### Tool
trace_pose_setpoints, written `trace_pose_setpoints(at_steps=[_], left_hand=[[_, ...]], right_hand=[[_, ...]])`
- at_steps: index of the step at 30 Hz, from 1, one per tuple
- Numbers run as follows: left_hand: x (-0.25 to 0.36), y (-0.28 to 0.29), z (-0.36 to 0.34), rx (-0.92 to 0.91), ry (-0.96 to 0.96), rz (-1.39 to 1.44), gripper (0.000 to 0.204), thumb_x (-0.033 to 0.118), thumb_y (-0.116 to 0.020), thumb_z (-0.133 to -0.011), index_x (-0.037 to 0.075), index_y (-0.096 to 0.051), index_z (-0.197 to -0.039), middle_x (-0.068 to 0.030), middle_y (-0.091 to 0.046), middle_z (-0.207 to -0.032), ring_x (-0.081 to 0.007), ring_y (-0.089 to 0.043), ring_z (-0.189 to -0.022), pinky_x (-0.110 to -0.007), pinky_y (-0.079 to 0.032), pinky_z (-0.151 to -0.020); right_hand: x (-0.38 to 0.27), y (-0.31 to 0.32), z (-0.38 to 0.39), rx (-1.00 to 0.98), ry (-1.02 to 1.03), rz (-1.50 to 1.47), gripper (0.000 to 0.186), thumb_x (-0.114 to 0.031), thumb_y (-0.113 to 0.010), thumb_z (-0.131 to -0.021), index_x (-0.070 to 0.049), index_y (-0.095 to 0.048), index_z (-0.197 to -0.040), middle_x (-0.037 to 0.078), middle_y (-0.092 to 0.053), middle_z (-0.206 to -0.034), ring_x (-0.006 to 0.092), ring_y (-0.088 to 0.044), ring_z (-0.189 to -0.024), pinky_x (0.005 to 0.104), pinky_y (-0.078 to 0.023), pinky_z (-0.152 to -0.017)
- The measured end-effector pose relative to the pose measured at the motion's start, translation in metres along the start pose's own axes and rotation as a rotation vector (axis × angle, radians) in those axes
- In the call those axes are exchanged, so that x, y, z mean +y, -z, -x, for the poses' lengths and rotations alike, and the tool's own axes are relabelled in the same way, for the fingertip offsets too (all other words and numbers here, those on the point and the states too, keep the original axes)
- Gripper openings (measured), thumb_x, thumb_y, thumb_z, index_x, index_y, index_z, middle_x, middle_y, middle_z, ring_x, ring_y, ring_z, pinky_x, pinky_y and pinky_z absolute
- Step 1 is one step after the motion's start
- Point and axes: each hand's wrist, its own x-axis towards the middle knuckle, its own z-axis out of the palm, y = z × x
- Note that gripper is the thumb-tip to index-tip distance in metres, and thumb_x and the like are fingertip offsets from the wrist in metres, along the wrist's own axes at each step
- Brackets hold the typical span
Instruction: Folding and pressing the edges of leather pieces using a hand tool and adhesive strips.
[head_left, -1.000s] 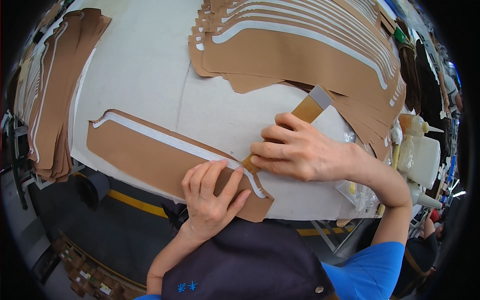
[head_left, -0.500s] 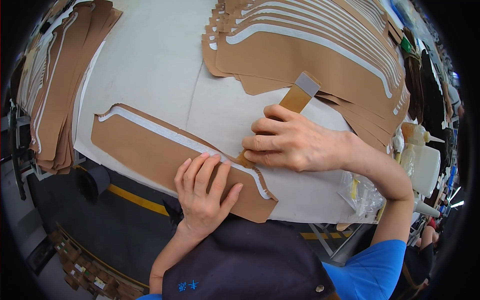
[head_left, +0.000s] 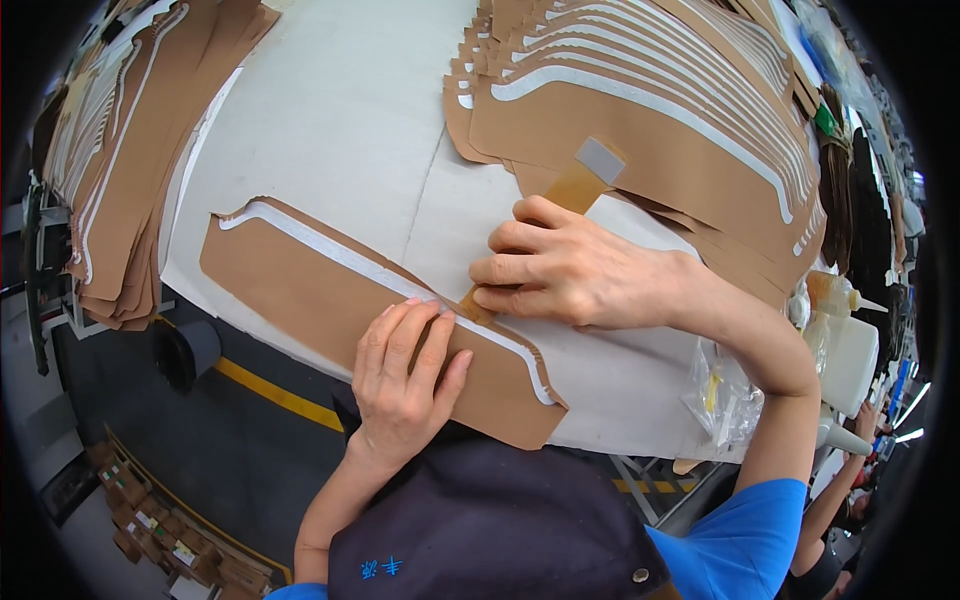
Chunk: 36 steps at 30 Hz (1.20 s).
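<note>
A long tan piece of leather-like sheet lies slanting across the near edge of the table, a white strip running along its far edge. That edge is notched and turned up near the right end. My left hand rests flat on the piece, fingers close together, fingertips on the strip. In my right hand is a flat amber-brown bar-shaped tool with a grey end sticking up. The fingers wrap round it, and its lower end touches the piece's far edge just right of my left fingertips.
Overlapping tan pieces with white strips fan out at the far right; another stack lies at the left. By the table's right edge are a white bottle and a clear plastic bag. Another person's arm shows at the lower right.
My right hand and the tool have moved a little left along the piece's far edge. My left fingers have drawn closer together. The whole view has shifted slightly.
</note>
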Motion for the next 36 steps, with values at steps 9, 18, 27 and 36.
trace_pose_setpoints(at_steps=[9, 18, 27, 36], left_hand=[[-0.019, 0.010, -0.006, 0.071, 0.054, 0.048, 0.037, 0.010, -0.080, -0.086, 0.003, -0.074, -0.122, -0.0141, -0.064, -0.131, -0.0388, -0.063, -0.125, -0.055, -0.050, -0.109], [-0.042, 0.030, -0.014, 0.037, 0.030, 0.001, 0.040, 0.008, -0.082, -0.083, 0.002, -0.073, -0.121, -0.0147, -0.064, -0.130, -0.0378, -0.061, -0.129, -0.059, -0.048, -0.111], [-0.083, 0.047, -0.023, 0.100, 0.102, -0.033, 0.047, 0.016, -0.087, -0.083, 0.000, -0.072, -0.124, -0.0160, -0.063, -0.134, -0.0379, -0.059, -0.132, -0.049, -0.051, -0.107], [-0.123, 0.056, -0.032, 0.208, 0.185, -0.073, 0.051, 0.017, -0.089, -0.082, -0.003, -0.069, -0.125, -0.0166, -0.063, -0.135, -0.0381, -0.060, -0.127, -0.047, -0.053, -0.104]], right_hand=[[0.017, -0.004, -0.029, -0.015, 0.028, -0.012, 0.029, -0.011, -0.073, -0.083, -0.007, -0.078, -0.111, 0.001, -0.064, -0.112, 0.0206, -0.057, -0.105, 0.0364, -0.046, -0.093], [0.036, -0.010, -0.068, -0.060, 0.048, 0.018, 0.035, -0.006, -0.077, -0.078, -0.009, -0.076, -0.113, 0.001, -0.065, -0.116, 0.0204, -0.057, -0.109, 0.0370, -0.044, -0.095], [0.059, -0.015, -0.110, -0.092, 0.049, 0.017, 0.042, -0.004, -0.077, -0.073, -0.008, -0.074, -0.115, 0.004, -0.064, -0.120, 0.0232, -0.058, -0.110, 0.0383, -0.044, -0.093], [0.079, -0.024, -0.153, -0.087, 0.043, -0.008, 0.053, 0.000, -0.080, -0.065, -0.008, -0.075, -0.117, 0.005, -0.065, -0.127, 0.0243, -0.058, -0.113, 0.0398, -0.045, -0.096]])
